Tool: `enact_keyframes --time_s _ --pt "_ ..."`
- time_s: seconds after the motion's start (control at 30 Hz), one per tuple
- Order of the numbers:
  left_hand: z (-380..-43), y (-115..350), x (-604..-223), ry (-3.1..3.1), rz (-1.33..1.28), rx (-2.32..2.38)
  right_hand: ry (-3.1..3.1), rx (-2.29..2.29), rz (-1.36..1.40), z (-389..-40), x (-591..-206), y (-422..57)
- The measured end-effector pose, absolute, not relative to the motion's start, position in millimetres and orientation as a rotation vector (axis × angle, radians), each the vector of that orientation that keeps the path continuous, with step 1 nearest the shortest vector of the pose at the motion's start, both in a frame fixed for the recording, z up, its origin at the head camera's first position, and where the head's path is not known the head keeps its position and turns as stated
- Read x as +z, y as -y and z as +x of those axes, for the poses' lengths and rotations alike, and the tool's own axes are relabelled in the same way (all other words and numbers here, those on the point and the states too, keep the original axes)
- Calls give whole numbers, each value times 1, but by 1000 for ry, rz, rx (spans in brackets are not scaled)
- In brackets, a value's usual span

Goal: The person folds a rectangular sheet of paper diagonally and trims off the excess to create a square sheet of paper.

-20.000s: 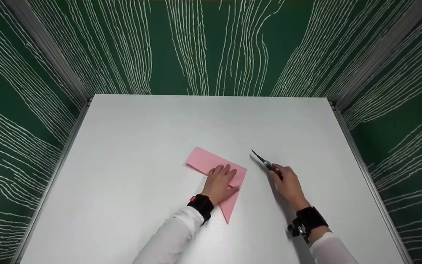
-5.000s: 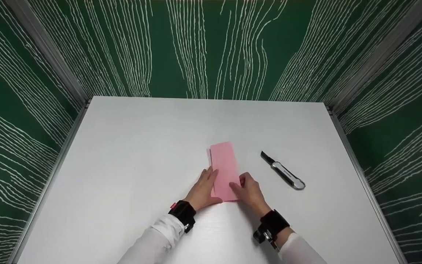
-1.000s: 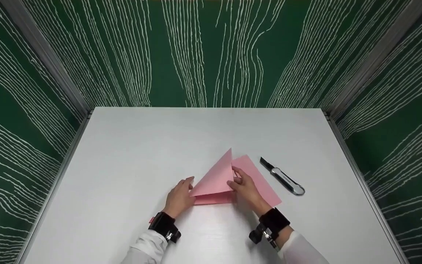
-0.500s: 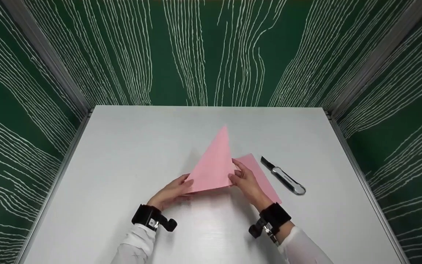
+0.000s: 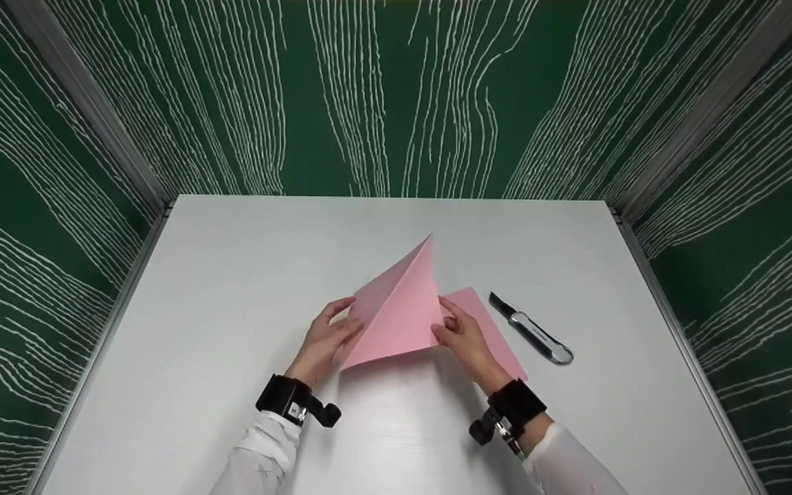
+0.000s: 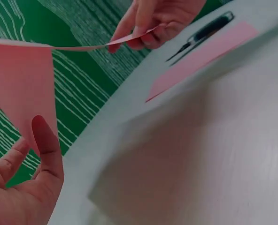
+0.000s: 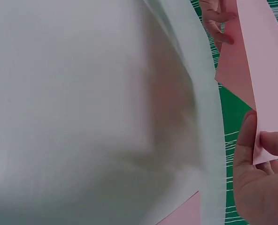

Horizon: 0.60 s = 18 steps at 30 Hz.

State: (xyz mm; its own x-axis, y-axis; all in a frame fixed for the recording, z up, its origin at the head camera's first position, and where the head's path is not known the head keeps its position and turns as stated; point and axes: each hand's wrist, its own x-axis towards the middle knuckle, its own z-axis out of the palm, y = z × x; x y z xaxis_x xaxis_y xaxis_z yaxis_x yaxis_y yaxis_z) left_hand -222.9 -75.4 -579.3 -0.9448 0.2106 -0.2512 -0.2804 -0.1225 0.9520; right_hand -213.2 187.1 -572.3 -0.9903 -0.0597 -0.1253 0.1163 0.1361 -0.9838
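Observation:
A square-looking sheet of pink paper [image 5: 410, 316], creased along a diagonal, is held up off the white table, its far point tilted upward. My left hand [image 5: 324, 340] holds its left side between thumb and fingers, as the left hand [image 6: 31, 187] in the left wrist view also shows. At the right corner, my right hand [image 5: 468, 347] pinches the sheet between thumb and fingers. In the right wrist view, the paper [image 7: 268, 70] opens into two panels along the crease. A pink paper strip [image 5: 476, 307] lies flat beneath and beside the right hand, partly covered by it.
Right of the strip lies a utility knife [image 5: 533, 333], its dark blade pointing to the far left. The white table [image 5: 231, 275] is bordered by metal rails and green walls with white lines.
The sheet has been lifted off the table and its diagonal fold is opening. My left hand moved from the lower left corner up along the left side. Earlier, the knife was put down.

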Motion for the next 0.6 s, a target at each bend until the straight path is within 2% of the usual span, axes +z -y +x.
enact_keyframes --time_s 0.4,0.5,0.6 --pt "-213 78 -553 -2318 170 1948 -2269 -1849 3 -209 -556 -188" --pt "-214 76 -551 -2390 141 1886 -2308 -1797 7 -207 -558 -187" --pt "-218 73 -569 -2470 99 1825 -2371 -1766 51 -210 -577 -187"
